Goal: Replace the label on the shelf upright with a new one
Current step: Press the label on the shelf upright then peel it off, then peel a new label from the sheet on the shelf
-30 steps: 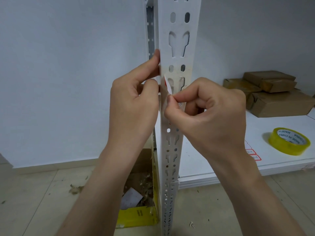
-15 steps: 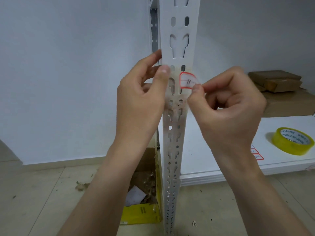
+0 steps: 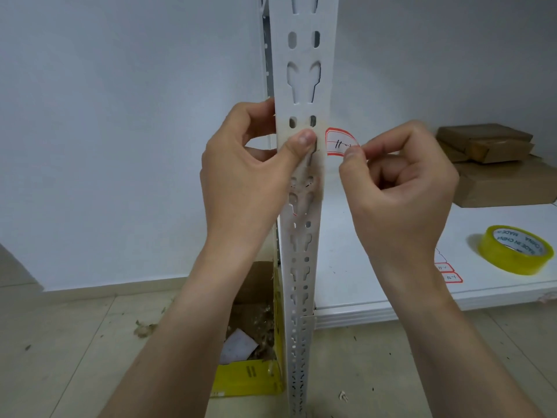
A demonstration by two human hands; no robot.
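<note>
Braces the white perforated metal shelf upright [image 3: 303, 86] with the left hand [image 3: 241, 176], thumb on its face and fingers [image 3: 254, 114] curled behind, likely to steady it against the peel. Pinches the red-bordered white paper label [image 3: 340, 142] by its right end with the right hand [image 3: 401, 188], just beside the upright's right edge; cannot tell whether attached there. Well clear on the white shelf board [image 3: 361, 267]: spare red-bordered labels [image 3: 447, 272], yellow tape roll [image 3: 516, 249]

Plain white wall [image 3: 120, 146] meets a beige tiled floor [image 3: 60, 342] littered with scraps [image 3: 144, 328].
</note>
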